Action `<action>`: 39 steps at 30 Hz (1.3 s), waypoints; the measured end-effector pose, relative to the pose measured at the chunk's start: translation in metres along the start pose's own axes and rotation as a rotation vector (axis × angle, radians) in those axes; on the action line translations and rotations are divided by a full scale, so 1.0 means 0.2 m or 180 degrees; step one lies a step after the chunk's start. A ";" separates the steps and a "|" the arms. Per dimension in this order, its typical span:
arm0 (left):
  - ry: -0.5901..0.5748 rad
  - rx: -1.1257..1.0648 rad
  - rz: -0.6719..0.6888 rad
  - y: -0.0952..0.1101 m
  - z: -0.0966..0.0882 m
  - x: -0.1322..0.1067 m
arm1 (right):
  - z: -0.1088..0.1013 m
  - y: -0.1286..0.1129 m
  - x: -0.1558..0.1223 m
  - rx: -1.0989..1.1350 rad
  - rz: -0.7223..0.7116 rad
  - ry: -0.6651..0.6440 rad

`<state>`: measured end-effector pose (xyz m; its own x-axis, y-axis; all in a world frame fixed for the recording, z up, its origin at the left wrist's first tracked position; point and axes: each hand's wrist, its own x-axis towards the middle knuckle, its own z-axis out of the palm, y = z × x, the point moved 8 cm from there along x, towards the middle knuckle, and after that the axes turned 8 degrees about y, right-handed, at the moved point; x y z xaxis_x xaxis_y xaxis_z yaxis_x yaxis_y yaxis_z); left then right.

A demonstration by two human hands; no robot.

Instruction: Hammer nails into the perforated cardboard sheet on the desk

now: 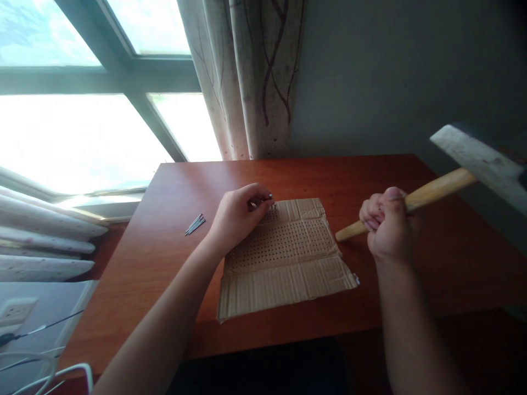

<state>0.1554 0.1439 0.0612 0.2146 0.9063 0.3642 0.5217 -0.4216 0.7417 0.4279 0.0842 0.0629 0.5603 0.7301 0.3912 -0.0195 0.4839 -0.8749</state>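
Left hand (239, 216): fingers pinch a nail (270, 196) upright, steadying it on the cardboard (284, 263) | right hand (389, 225): fist closed round raised hammer (480, 159) | spare nails (195, 224) near the left edge of the tabletop (411, 175)

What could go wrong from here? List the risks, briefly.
1. The left hand pinches the nail close under its head, so the raised hammer in the right hand could hit the fingertips.
2. Only thin cardboard covers the table; the nail may pierce into the wood.
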 end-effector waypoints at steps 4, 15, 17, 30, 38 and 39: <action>0.0016 0.0038 0.0021 0.00 0.00 0.00 | 0.00 0.00 0.00 0.0027 -0.0005 0.0009; 0.0017 0.0013 0.0017 -0.01 0.00 0.00 | -0.01 0.00 0.00 0.0019 0.0010 0.0030; 0.0016 0.0012 0.0004 -0.01 0.00 0.00 | 0.00 0.00 0.00 0.0039 0.0009 0.0028; 0.0050 0.0046 0.0052 0.00 0.00 0.00 | -0.01 0.00 0.00 -0.0034 -0.0013 -0.0005; 0.0087 0.0160 0.0090 0.01 -0.01 -0.01 | 0.00 -0.01 0.00 0.0058 -0.0034 -0.0022; 0.0095 0.0176 0.0079 0.01 -0.01 -0.01 | 0.01 -0.01 0.00 0.0061 -0.0034 -0.0023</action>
<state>0.1536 0.1419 0.0631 0.2038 0.8939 0.3993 0.5616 -0.4408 0.7002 0.4266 0.0831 0.0649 0.5545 0.7283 0.4026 -0.0295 0.5007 -0.8651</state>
